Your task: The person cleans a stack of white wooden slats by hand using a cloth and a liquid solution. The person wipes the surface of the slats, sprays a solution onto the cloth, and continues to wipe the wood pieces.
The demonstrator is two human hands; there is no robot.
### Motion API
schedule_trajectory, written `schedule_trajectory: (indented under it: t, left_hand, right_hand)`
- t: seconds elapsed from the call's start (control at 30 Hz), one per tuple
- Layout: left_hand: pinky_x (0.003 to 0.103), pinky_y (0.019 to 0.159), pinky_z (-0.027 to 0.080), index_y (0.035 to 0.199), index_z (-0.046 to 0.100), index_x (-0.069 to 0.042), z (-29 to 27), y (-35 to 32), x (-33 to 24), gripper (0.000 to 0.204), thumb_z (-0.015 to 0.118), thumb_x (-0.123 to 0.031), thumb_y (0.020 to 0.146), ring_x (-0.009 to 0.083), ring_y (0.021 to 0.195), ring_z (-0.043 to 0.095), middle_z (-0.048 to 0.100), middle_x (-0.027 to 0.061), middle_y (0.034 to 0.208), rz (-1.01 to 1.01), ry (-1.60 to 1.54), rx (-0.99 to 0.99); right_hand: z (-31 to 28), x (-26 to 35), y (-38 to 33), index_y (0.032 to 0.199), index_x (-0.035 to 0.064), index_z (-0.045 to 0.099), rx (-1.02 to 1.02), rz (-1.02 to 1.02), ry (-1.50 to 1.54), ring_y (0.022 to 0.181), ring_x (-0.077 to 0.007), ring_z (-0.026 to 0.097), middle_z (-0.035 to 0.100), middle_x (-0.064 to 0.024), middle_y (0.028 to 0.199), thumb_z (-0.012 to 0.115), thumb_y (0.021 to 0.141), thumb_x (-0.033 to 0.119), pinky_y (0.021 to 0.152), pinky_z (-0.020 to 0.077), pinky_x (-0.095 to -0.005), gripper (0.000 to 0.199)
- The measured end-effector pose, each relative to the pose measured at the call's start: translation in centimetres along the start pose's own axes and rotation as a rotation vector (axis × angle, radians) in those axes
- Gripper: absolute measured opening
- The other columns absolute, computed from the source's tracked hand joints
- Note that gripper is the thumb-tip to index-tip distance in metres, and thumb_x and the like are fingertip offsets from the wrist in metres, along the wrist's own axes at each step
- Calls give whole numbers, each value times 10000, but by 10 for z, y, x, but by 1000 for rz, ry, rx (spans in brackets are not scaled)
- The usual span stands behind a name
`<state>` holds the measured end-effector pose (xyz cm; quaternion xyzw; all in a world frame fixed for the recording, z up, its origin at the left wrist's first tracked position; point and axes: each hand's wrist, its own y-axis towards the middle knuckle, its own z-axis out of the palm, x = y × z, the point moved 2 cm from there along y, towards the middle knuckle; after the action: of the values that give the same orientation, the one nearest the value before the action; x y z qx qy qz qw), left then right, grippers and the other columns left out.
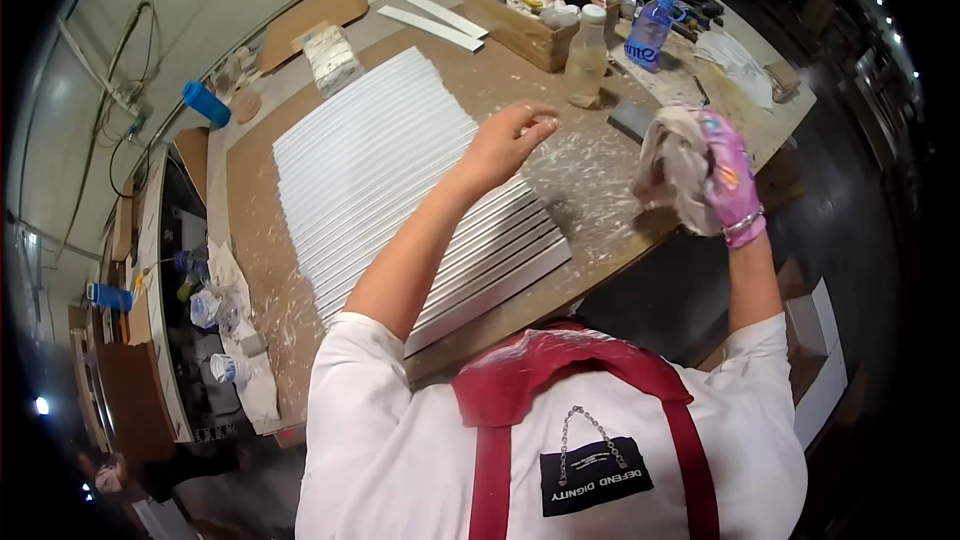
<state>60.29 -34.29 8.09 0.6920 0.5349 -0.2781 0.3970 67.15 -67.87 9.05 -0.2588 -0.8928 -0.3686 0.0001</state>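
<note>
My right hand (732,180), in a pink patterned glove, grips a crumpled greyish-beige rag (676,165) over the right edge of the table. My bare left hand (508,143) is held above the board near the right ends of a row of long white strips (385,150). Its fingers are loosely bent and apart, with nothing visible in them. The strips lie side by side in a slanted sheet, and those nearest me look shiny. A dark grey block (630,121) rests just left of the rag.
Beyond my hands stand a bottle of cloudy liquid (586,58), a purple-blue bottle (650,32) and a cardboard box (520,28) of small items. Two loose white strips (432,22) lie farther back. A blue bottle (205,103) stands at the left. White smears mark the brown board (590,200).
</note>
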Motion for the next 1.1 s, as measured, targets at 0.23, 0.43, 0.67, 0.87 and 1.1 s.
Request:
schedule_trajectory:
  t: [0.23, 0.43, 0.67, 0.87, 1.1]
  left_hand:
    - [347, 823, 518, 1277, 507, -38, 112, 22, -16, 470, 512, -389, 965, 215, 970, 623, 624, 100, 1149, -539, -1249, -65]
    - [384, 699, 525, 1001, 610, -24, 43, 42, -4, 318, 565, -330, 926, 236, 762, 654, 660, 137, 856, -153, -386, -430]
    - [289, 776, 455, 1026, 604, 2, 94, 79, -55, 300, 534, -284, 966, 127, 848, 564, 632, 47, 908, -42, -578, -227]
    - [256, 840, 448, 1099, 600, -13, 116, 92, 2, 282, 529, -252, 968, 119, 929, 558, 636, 50, 990, -175, -403, -193]
    - [280, 893, 459, 1242, 506, -10, 52, 128, 87, 448, 664, -222, 880, 158, 994, 571, 606, 102, 1109, -280, -223, -240]
  right_hand:
    - [47, 4, 19, 1311, -34, 463, 47, 97, 476, 1256, -338, 475, 502, -200, 1325, 517, 682, 5, 1056, 370, -393, 633]
    - [56, -46, 13, 1392, -7, 370, -151, 765, 1574, 1324, -289, 406, 381, -160, 1443, 548, 952, 288, 1100, 326, -375, 558]
    - [108, -50, -32, 1445, 57, 337, 132, 1064, 1803, 1306, -283, 419, 429, -130, 1430, 581, 913, 444, 1105, 319, -453, 701]
    - [136, 0, -58, 1362, 71, 460, -94, 1445, 2094, 1154, -304, 559, 547, -119, 1315, 580, 888, 425, 1002, 449, -459, 604]
    - [96, -79, -40, 1340, 18, 460, -109, 588, 958, 1071, -257, 593, 565, -115, 1252, 504, 948, 136, 940, 472, -385, 411]
